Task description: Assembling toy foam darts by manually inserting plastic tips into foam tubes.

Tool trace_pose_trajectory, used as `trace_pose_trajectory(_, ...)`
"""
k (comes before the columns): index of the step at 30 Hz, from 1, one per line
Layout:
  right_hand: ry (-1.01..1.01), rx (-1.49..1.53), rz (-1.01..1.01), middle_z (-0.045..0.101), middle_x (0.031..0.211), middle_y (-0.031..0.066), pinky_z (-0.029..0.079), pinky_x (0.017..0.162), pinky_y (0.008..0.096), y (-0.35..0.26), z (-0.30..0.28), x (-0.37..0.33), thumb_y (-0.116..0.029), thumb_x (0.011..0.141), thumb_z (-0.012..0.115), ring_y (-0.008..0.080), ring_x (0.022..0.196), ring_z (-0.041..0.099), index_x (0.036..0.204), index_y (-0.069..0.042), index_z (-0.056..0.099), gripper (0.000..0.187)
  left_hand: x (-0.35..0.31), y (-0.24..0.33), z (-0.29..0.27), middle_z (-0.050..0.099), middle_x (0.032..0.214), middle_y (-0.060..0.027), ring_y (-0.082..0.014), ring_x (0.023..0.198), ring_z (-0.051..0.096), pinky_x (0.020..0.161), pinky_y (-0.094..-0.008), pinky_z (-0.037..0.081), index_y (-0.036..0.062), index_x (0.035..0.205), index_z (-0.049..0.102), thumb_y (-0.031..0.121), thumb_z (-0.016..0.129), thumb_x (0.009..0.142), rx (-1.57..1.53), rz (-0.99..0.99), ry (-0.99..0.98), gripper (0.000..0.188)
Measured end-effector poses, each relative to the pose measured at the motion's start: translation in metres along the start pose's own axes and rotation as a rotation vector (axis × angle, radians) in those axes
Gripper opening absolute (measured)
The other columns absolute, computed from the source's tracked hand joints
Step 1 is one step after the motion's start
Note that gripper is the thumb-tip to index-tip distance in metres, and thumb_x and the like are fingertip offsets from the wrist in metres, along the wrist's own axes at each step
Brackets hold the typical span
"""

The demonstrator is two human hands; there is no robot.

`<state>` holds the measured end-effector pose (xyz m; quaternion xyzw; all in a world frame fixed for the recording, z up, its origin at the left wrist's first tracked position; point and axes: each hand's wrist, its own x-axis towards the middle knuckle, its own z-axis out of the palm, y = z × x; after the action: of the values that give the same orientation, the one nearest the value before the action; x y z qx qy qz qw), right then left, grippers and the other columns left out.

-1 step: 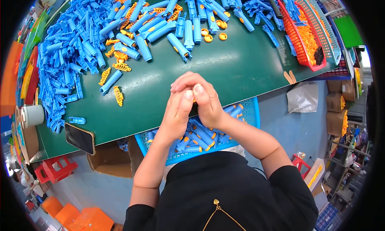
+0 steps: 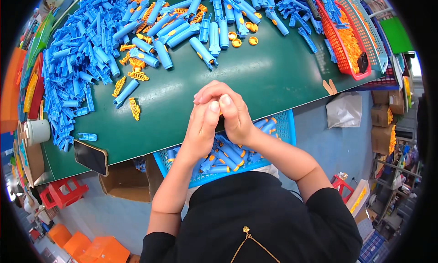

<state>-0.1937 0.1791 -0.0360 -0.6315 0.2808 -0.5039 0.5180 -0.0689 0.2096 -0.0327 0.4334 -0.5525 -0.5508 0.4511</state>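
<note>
My left hand (image 2: pixel 202 122) and my right hand (image 2: pixel 236 116) are closed together over the table's front edge, with the right fingers wrapped across the left. Both thumbs press side by side on top. Between them shows a sliver of orange; the rest of whatever they enclose is hidden. Below the hands, a light-blue basket (image 2: pixel 286 128) holds several blue tubes with orange ends (image 2: pixel 226 154). Beyond the hands, on the green table (image 2: pixel 273 76), lie loose blue tubes (image 2: pixel 204 53), orange ribbed pieces (image 2: pixel 134 108) and small orange caps (image 2: pixel 236 43).
A large heap of blue plastic parts (image 2: pixel 75 57) covers the table's left side. A phone (image 2: pixel 91 157) sits at the front-left edge near a white cup-like container (image 2: pixel 37 131). At the right stands a red basket (image 2: pixel 335 39) of orange pieces. A cardboard box (image 2: pixel 123 185) is below the table.
</note>
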Motion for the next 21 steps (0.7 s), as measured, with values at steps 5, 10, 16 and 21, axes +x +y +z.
trace_pose_trajectory(5, 0.037, -0.027, 0.025, 0.06, 0.099, 0.0162, 0.046, 0.09, 0.0361, -0.003, 0.005, 0.001, -0.033, 0.1, 0.032, 0.0246, 0.097, 0.059, 0.099, 0.0, 0.056, 0.041, 0.005, 0.002, -0.001, 0.064, 0.1, -0.0092, -0.0152, 0.093, 0.059, 0.081, -0.0305, 0.045, -0.0036, 0.1, 0.061, 0.04, 0.035, 0.1, 0.103, 0.049, 0.035, 0.051)
trace_pose_trajectory(10, 0.009, 0.067, 0.153, 0.061, 0.094, 0.0093, 0.046, 0.076, 0.0297, -0.01, -0.007, 0.007, -0.033, 0.102, 0.034, 0.019, 0.085, 0.058, 0.099, -0.001, 0.059, 0.04, 0.008, 0.003, 0.004, 0.053, 0.077, -0.0098, -0.0235, 0.08, 0.053, 0.087, -0.037, 0.041, 0.0011, 0.084, 0.054, 0.038, 0.032, 0.1, 0.068, 0.101, 0.087, 0.046)
trace_pose_trajectory(16, 0.237, -0.689, -0.012, 0.062, 0.094, 0.0066, 0.047, 0.076, 0.0291, -0.003, -0.09, 0.05, -0.019, 0.095, 0.056, 0.0165, 0.085, 0.06, 0.105, -0.003, 0.065, 0.022, 0.012, 0.017, 0.002, 0.047, 0.074, -0.006, -0.0179, 0.073, 0.046, 0.113, -0.0385, 0.017, 0.004, 0.075, 0.047, 0.047, 0.022, 0.098, 0.163, 0.125, -0.008, 0.055)
trace_pose_trajectory(21, 0.07, -1.037, -0.034, 0.062, 0.096, 0.0083, 0.051, 0.074, 0.0326, 0.012, -0.104, 0.063, -0.02, 0.085, 0.069, 0.0242, 0.085, 0.063, 0.105, -0.008, 0.066, 0.023, 0.001, 0.038, -0.009, 0.058, 0.074, -0.0084, -0.0268, 0.077, 0.057, 0.112, -0.0474, 0.023, 0.0024, 0.084, 0.059, 0.045, 0.029, 0.1, 0.282, 0.085, -0.295, 0.054)
